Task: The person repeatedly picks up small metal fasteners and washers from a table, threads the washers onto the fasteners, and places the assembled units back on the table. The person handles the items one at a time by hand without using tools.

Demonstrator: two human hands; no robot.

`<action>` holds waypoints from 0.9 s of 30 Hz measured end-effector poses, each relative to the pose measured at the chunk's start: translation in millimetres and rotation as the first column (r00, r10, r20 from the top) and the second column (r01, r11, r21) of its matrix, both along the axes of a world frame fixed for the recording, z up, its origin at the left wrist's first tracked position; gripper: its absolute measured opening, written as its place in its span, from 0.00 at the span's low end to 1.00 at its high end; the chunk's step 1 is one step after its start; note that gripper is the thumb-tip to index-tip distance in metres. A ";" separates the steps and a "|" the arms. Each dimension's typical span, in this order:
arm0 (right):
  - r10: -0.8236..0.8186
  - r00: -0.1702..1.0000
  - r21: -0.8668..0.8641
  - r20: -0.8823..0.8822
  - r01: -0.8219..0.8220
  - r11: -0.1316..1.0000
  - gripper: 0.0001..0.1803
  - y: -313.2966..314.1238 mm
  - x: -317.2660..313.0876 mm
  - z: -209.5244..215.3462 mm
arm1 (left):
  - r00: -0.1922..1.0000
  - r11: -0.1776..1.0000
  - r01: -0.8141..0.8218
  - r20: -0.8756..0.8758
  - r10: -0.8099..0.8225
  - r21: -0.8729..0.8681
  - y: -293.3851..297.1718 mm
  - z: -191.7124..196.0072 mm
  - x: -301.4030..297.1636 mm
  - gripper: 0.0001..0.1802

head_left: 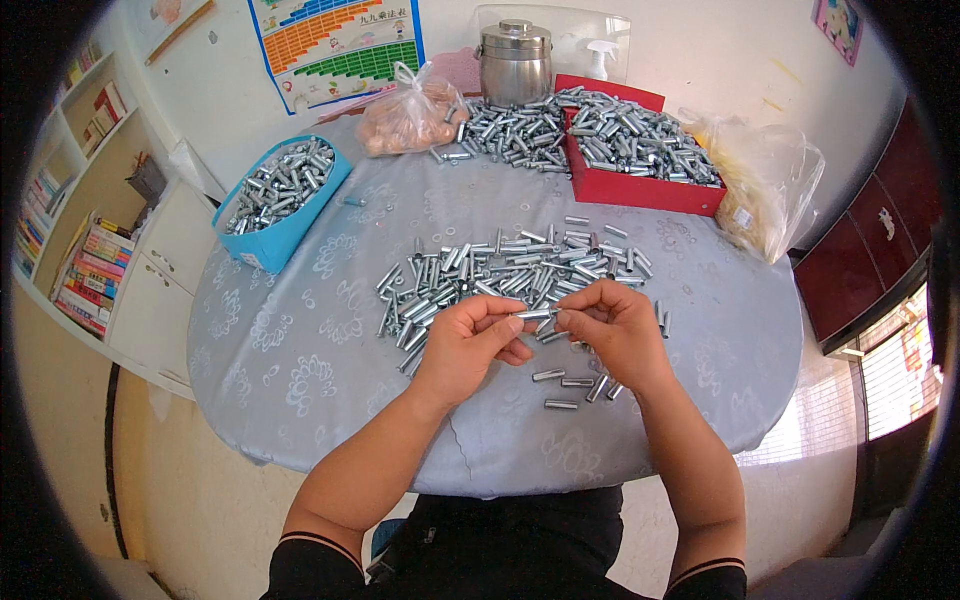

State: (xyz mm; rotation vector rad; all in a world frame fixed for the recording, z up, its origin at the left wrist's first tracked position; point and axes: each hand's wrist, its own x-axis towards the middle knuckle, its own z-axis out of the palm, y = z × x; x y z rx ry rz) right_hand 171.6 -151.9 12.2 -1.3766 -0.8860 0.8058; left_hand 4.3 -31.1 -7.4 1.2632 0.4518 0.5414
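Note:
A short silvery metal sleeve (535,314) is held level between my two hands, above the near edge of a loose pile. My left hand (477,338) pinches its left end between thumb and forefinger, the other fingers curled. At the opposite end, the thumb and forefinger of my right hand (615,332) are closed; whether they also hold a small separate part is hidden. The pile of similar metal sleeves (480,270) spreads just beyond my hands. Several loose sleeves (562,404) lie nearer to me, below my right hand.
A blue box (285,240) full of metal pieces stands at left. At the back are a tied plastic bag (405,120), a steel pot (515,65), another heap (515,135) and a filled red box (640,190). A clear bag (765,195) sits at right on the grey tablecloth (300,400).

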 end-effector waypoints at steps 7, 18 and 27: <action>0.033 0.999 -0.037 0.026 -0.032 0.999 0.05 3.7 7.9 4.5 | 0.999 0.999 -0.038 -0.006 0.038 -0.002 2.0 4.3 5.3 0.12; -0.039 0.999 -0.034 -0.008 0.038 0.999 0.07 18.7 1.1 5.0 | 0.996 0.993 -0.090 0.014 0.091 -0.071 4.9 5.3 4.5 0.12; 0.048 0.999 -0.071 0.001 -0.048 0.996 0.11 19.0 9.5 6.8 | 0.997 0.994 -0.064 0.048 0.068 -0.087 5.1 6.3 3.8 0.12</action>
